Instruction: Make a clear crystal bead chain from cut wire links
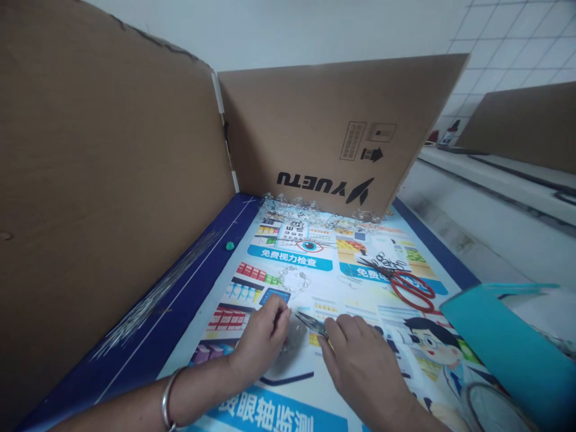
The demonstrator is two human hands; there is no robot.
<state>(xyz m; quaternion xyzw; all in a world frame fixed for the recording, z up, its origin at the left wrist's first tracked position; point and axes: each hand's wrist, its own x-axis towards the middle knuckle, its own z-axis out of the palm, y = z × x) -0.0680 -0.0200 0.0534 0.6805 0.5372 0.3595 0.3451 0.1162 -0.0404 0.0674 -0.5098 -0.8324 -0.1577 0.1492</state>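
Observation:
My left hand [263, 339] rests on a printed poster [315, 288], fingers pinched together on something too small to make out. A silver bangle sits on that wrist. My right hand [360, 360] is closed round small pliers [312, 324], whose tips point left toward the left fingertips. A clear bead loop [294, 280] lies just beyond the two hands.
Red-handled scissors [411, 288] and small wire rings [387, 261] lie at the right. Cardboard walls [112, 180] stand on the left and at the back [324, 132], with clear beads along the back wall's foot. A teal box [504, 348] sits front right. Thin wires [153, 300] lie along the left wall.

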